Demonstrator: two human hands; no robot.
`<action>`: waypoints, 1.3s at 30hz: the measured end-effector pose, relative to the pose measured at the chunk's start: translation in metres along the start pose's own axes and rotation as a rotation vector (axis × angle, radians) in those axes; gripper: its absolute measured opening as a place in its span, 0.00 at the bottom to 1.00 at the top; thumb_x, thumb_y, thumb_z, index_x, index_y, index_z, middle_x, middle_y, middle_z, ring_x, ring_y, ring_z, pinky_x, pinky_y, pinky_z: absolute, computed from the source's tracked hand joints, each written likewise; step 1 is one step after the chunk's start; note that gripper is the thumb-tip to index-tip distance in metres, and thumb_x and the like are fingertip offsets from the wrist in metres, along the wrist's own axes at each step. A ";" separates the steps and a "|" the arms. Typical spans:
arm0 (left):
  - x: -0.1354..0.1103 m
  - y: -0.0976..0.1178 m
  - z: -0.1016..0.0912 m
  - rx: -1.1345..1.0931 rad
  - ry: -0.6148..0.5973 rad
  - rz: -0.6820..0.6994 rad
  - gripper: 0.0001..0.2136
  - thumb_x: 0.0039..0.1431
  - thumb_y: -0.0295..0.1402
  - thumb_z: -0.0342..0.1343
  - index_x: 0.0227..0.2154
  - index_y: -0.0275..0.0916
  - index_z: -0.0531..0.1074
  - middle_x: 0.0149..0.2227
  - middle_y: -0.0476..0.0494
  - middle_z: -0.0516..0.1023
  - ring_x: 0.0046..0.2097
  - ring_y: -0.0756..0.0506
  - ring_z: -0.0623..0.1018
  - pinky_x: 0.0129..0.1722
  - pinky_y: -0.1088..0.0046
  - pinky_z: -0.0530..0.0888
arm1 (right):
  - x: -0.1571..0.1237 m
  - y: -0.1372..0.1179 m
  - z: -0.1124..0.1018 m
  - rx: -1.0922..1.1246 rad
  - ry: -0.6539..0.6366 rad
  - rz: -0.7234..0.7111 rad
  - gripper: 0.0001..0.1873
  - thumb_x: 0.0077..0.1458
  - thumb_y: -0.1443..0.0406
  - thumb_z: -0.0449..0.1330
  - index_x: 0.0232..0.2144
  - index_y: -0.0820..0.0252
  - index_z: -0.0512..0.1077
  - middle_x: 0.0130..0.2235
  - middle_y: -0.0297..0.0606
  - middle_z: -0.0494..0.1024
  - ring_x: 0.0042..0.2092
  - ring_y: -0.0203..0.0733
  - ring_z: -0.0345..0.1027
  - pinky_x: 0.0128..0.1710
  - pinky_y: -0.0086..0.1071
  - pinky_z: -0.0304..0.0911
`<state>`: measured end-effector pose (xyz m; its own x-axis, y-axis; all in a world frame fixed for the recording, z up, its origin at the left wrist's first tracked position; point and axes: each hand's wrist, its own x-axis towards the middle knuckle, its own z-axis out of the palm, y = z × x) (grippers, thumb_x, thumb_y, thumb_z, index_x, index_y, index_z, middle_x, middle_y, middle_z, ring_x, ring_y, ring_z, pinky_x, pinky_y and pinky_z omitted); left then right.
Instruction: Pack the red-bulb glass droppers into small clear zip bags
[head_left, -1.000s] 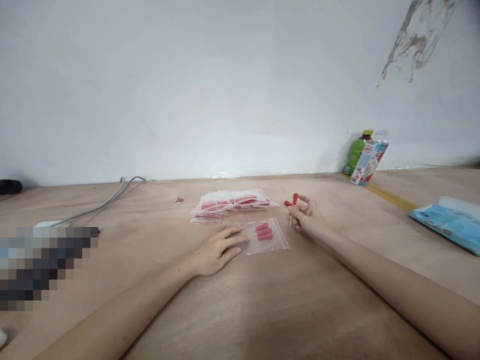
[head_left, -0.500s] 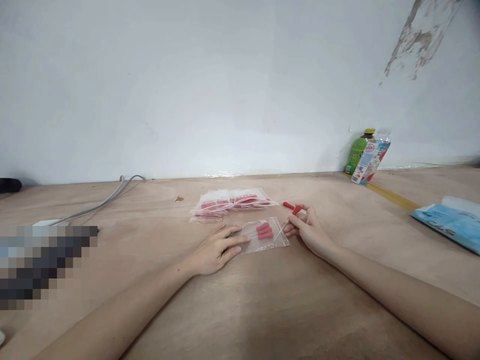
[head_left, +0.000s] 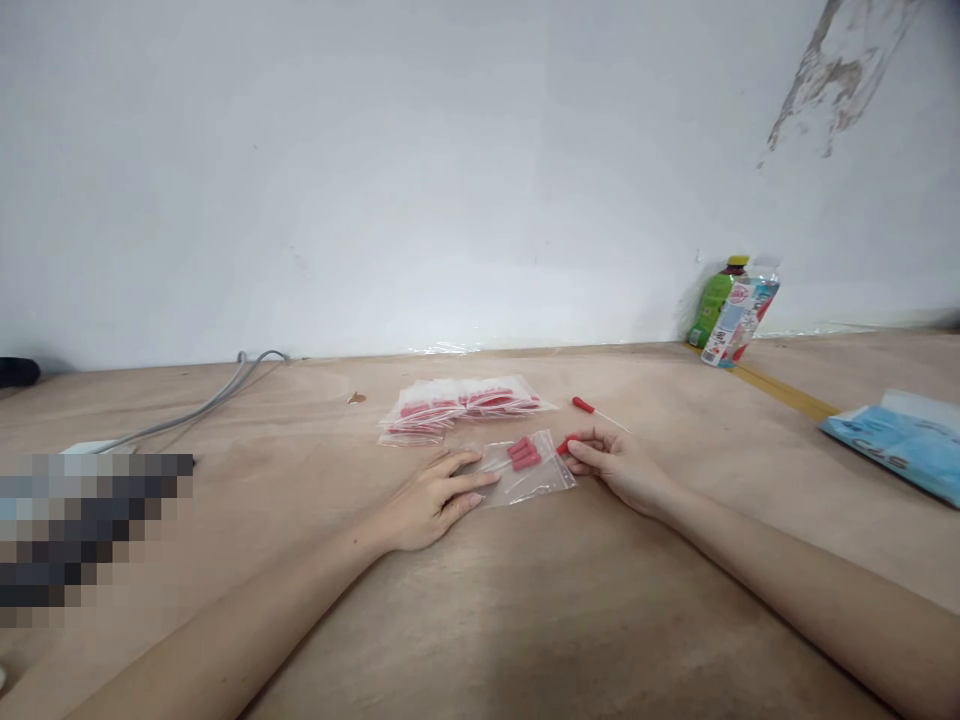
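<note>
A small clear zip bag (head_left: 525, 468) with three red-capped droppers in it lies flat on the wooden table (head_left: 525, 600). My left hand (head_left: 431, 497) lies flat on the bag's left end, fingers stretched out. At the bag's right edge my right hand (head_left: 619, 465) pinches a red-capped dropper (head_left: 564, 445) whose tip points into the bag's mouth. Another red-capped dropper (head_left: 589, 408) lies loose on the table just behind my right hand. A pile of filled zip bags (head_left: 457, 405) sits behind the open bag.
A green bottle (head_left: 714, 300) and a white-labelled bottle (head_left: 739, 312) lean against the wall at the back right. A blue plastic pack (head_left: 896, 445) lies at the right edge. A grey cable (head_left: 202, 405) runs along the back left. A yellow tape line (head_left: 780, 392) crosses the table.
My right hand has come down from behind the bag to its right edge, bringing one dropper to the bag's mouth. The other dropper now lies loose on the table. My left hand has not moved.
</note>
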<state>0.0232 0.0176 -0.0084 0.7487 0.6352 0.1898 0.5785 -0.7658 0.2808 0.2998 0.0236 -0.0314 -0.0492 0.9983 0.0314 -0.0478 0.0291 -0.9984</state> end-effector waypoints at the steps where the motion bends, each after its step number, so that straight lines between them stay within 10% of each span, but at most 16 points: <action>1: 0.000 0.000 0.000 -0.004 0.002 0.002 0.16 0.63 0.36 0.41 0.53 0.49 0.61 0.58 0.47 0.57 0.58 0.43 0.58 0.56 0.61 0.56 | 0.000 -0.001 -0.002 -0.097 -0.023 0.009 0.15 0.39 0.58 0.64 0.28 0.61 0.68 0.24 0.32 0.72 0.24 0.30 0.65 0.25 0.26 0.63; 7: 0.000 -0.001 0.000 0.005 -0.006 -0.017 0.16 0.63 0.36 0.41 0.53 0.49 0.61 0.58 0.47 0.57 0.58 0.43 0.58 0.56 0.61 0.57 | 0.008 -0.008 -0.006 -0.449 -0.108 0.047 0.13 0.36 0.59 0.65 0.25 0.63 0.72 0.14 0.27 0.64 0.17 0.27 0.52 0.15 0.23 0.45; 19: 0.001 -0.001 0.000 0.007 -0.008 -0.005 0.17 0.63 0.36 0.41 0.54 0.50 0.59 0.58 0.47 0.57 0.58 0.43 0.58 0.56 0.61 0.57 | 0.011 -0.004 0.003 -0.631 -0.279 -0.303 0.14 0.48 0.56 0.55 0.26 0.60 0.75 0.28 0.35 0.74 0.29 0.36 0.65 0.29 0.29 0.59; 26: 0.001 -0.001 0.000 -0.021 -0.006 0.004 0.16 0.63 0.35 0.42 0.52 0.51 0.62 0.58 0.48 0.56 0.58 0.43 0.59 0.55 0.62 0.58 | 0.047 -0.012 -0.052 -1.157 0.451 -0.236 0.20 0.47 0.56 0.56 0.40 0.63 0.70 0.41 0.46 0.72 0.41 0.47 0.66 0.38 0.35 0.59; 31: 0.002 -0.001 -0.001 -0.007 -0.025 0.018 0.15 0.63 0.34 0.42 0.50 0.51 0.64 0.58 0.48 0.57 0.58 0.43 0.58 0.56 0.61 0.57 | 0.062 -0.005 -0.061 -1.177 0.318 -0.027 0.21 0.49 0.58 0.54 0.44 0.63 0.67 0.40 0.47 0.73 0.41 0.49 0.66 0.36 0.37 0.60; 39: 0.001 -0.001 0.000 0.001 -0.031 0.012 0.15 0.63 0.34 0.42 0.51 0.52 0.63 0.58 0.49 0.56 0.59 0.43 0.56 0.56 0.60 0.55 | 0.018 -0.018 -0.021 -0.557 0.177 -0.352 0.30 0.52 0.59 0.49 0.55 0.61 0.45 0.30 0.33 0.66 0.24 0.34 0.63 0.23 0.30 0.62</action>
<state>0.0232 0.0191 -0.0087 0.7653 0.6224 0.1641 0.5697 -0.7736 0.2776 0.3210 0.0426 -0.0143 0.0415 0.9166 0.3977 0.4918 0.3278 -0.8067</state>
